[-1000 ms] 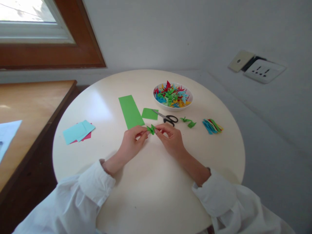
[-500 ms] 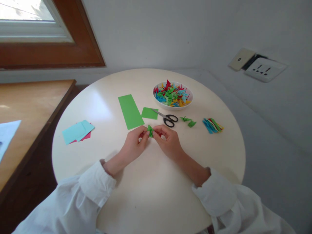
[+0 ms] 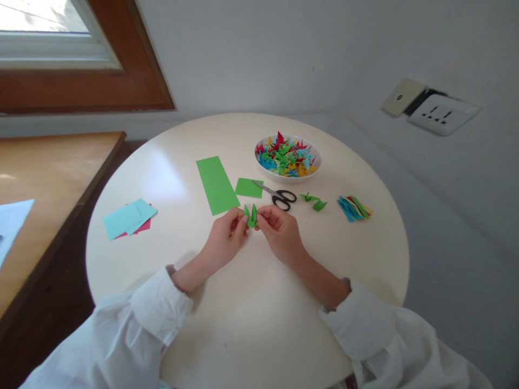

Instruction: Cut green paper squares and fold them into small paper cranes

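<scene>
White tabletop (image 3: 251,313), folded paper (image 3: 251,217) between left grip (image 3: 224,235) and right grip (image 3: 283,236)

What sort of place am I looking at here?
Probably an indoor paper-craft corner, perhaps in a home: scissors and a white bowl of colorful folded paper pieces stand out on the round table.

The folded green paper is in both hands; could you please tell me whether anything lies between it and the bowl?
Yes: the scissors lie between the folded green paper and the bowl, partly over the small green sheet. The left hand and right hand pinch the paper.
</scene>
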The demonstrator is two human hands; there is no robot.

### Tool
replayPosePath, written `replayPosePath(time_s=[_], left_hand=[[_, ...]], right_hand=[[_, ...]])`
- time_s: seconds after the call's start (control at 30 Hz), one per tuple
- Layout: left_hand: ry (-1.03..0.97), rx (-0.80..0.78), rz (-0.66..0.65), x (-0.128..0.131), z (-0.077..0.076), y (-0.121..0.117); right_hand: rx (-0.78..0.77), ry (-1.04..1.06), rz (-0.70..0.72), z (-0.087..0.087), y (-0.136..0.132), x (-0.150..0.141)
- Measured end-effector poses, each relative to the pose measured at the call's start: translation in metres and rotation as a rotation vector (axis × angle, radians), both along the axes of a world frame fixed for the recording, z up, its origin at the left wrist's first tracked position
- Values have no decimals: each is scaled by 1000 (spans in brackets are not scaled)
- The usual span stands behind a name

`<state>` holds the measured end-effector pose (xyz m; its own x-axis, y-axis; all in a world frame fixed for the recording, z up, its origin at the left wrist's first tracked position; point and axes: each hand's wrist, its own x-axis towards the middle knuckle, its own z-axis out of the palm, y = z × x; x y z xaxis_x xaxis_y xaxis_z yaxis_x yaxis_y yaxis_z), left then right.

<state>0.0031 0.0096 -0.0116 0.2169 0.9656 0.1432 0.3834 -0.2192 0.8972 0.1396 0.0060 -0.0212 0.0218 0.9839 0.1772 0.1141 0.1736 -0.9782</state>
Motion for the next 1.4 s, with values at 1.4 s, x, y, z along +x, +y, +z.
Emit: replayPosePath(time_s=[1.4], left_hand=[[-176,210,122,-7,-11,8]], right_hand=[[161,-54,-7,-3,0,3]])
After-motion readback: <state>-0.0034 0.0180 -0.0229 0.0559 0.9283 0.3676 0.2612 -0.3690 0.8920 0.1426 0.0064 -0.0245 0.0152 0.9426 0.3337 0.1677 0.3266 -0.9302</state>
